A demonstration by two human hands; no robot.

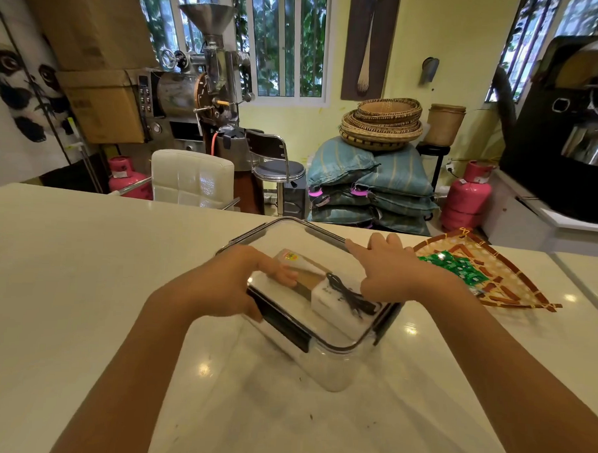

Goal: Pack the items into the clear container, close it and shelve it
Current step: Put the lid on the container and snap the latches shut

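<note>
The clear container (332, 368) stands on the white counter in front of me, with its transparent lid (283, 236) lying on top. Through the lid I see a brown and white box (306, 271), a white box (332, 303) and a coiled black cable (349, 293) inside. My left hand (233, 285) grips the container's near-left corner, fingers over the lid and thumb by a black latch (283, 325). My right hand (391, 268) presses flat on the lid's right side, fingers spread.
A woven fan-shaped tray (514, 287) with several green sachets (457, 267) lies on the counter to the right. Beyond the far counter edge stand a white chair (190, 177), a stool, sacks, pink gas cylinders and a roasting machine.
</note>
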